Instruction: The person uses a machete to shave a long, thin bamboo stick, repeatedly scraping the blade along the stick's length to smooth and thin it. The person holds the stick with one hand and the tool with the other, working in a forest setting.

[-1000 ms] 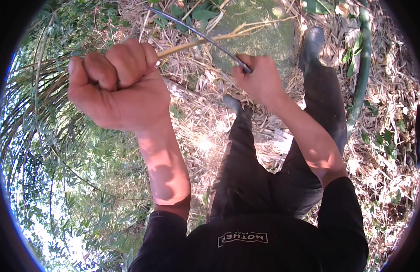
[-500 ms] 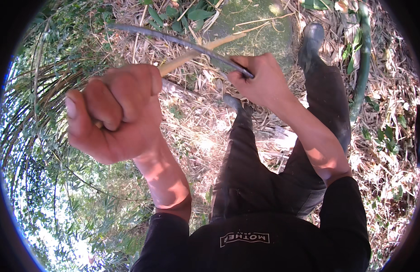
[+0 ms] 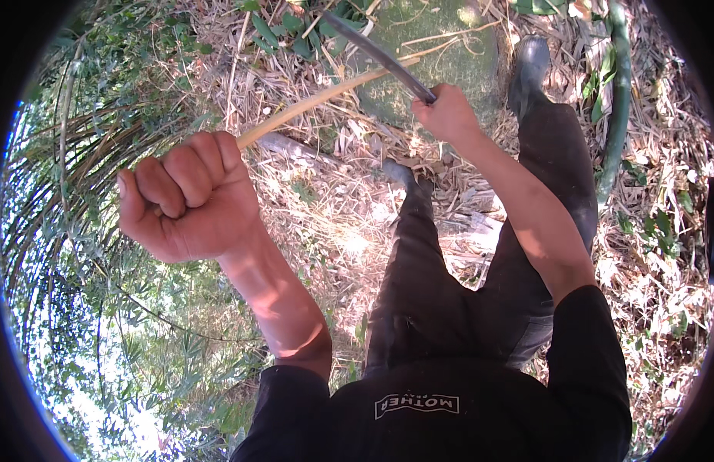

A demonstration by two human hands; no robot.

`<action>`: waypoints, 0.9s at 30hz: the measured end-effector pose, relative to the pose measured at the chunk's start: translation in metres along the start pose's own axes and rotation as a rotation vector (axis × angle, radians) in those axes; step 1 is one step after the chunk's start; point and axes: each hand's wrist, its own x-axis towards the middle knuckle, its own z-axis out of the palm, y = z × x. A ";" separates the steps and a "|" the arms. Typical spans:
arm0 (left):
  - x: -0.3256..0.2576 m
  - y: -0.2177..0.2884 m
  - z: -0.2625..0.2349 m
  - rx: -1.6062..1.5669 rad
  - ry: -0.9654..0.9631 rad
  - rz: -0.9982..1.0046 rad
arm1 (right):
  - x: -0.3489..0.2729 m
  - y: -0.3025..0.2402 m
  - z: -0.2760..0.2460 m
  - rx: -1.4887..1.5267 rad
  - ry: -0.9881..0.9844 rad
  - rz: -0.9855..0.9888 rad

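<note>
My left hand (image 3: 189,194), raised at the left, is closed in a fist around a pale, slender wooden or bamboo stick (image 3: 315,100). The stick slants from the fist up and right over the ground. In my right hand (image 3: 452,119) is a long knife, with its dark narrow blade (image 3: 378,58) pointing up and left. The blade crosses in front of the stick near the far end; whether they touch I cannot tell. My fingers hide the knife's handle.
A mossy green slab (image 3: 471,81) lies beyond my right hand. A thick green pole (image 3: 619,85) runs along the right side. My booted foot (image 3: 532,65) stands beside the slab. Dry leaves (image 3: 650,254) cover the ground, and leafy stems (image 3: 56,200) crowd the left.
My right hand has moved up and slightly right, and the blade has swung from lying leftward to pointing more upward, toward the stick's far end. The left fist has shifted slightly and still grips the stick.
</note>
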 end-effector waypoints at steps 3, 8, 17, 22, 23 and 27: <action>0.008 0.002 -0.009 -0.043 -0.067 -0.012 | -0.008 -0.002 0.006 -0.024 0.049 -0.187; -0.003 0.007 -0.009 -0.051 -0.113 -0.021 | -0.037 -0.023 -0.003 -0.135 -0.039 -0.243; -0.004 0.003 -0.008 -0.052 -0.061 0.007 | -0.008 0.003 0.021 -0.101 0.067 -0.126; -0.001 0.004 -0.019 -0.028 -0.068 0.002 | 0.045 0.052 0.028 -0.134 0.116 0.148; -0.004 0.004 -0.012 0.002 -0.021 -0.004 | 0.046 0.056 0.030 -0.160 0.053 0.138; -0.004 0.010 -0.021 -0.052 -0.008 0.008 | 0.027 0.045 0.044 -0.168 0.121 0.051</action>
